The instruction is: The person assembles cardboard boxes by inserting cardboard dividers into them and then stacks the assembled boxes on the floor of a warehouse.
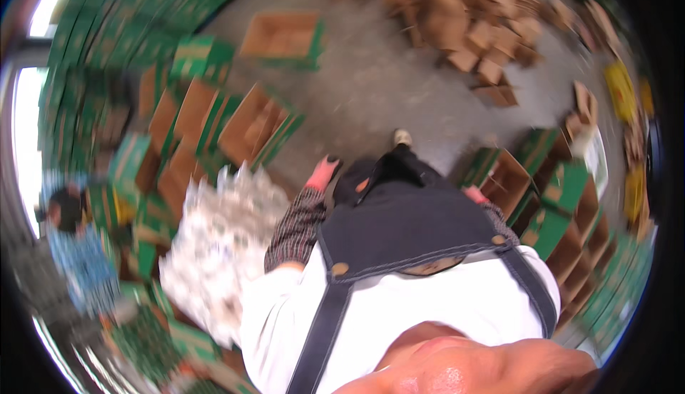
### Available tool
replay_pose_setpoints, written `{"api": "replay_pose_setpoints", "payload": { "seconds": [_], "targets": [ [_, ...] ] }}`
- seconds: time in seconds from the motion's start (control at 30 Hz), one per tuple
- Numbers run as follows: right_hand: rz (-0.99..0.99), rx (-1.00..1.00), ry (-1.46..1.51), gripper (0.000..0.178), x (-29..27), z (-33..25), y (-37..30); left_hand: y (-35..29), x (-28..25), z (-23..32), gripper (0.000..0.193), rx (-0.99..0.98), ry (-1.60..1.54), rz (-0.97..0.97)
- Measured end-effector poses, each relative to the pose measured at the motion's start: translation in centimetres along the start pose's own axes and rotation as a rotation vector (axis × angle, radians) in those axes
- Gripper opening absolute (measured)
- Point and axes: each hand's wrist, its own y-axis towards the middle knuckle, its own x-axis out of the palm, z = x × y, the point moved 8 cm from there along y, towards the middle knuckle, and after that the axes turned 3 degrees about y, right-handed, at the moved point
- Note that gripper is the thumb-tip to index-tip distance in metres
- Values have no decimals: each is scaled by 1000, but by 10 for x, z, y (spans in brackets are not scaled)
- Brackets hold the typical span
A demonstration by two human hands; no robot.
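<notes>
My left hand [325, 172], in a pink and dark glove below a checked sleeve, hangs beside my dark apron [407, 230]. Its fingers are blurred, and nothing held can be made out. A large bundle of white, clear-wrapped items [221, 244] is left of that arm. On the other side, my right hand [474, 194] shows only as a bit of pink glove at the apron's edge, its fingers hidden. Nearest to it is an open green and brown carton [508, 180]; whether they touch I cannot tell.
Open cartons [253, 126] stand ahead on the left, with another open carton [282, 36] farther off. Tall green stacks [143, 16] line the far left. A heap of brown cardboard [471, 23] lies on the grey floor [364, 73]. Another person [75, 244] is at the left.
</notes>
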Motion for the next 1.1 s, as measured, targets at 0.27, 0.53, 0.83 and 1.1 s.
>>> {"api": "replay_pose_setpoints", "payload": {
  "seconds": [0.27,0.53,0.83,1.1],
  "targets": [
    [271,-351,-430,33,-277,-336,142,-17,33,-167,30,-508,-819,528],
    [-41,-508,-39,30,-209,-656,306,16,84,-221,38,-510,-356,350],
    [-247,-722,-1400,62,72,-866,299,185,-154,-151,33,-505,-1463,777],
    [-456,-1001,-1946,62,324,-903,454,322,-32,-161,62,-1010,-1507,762]
  ]
}}
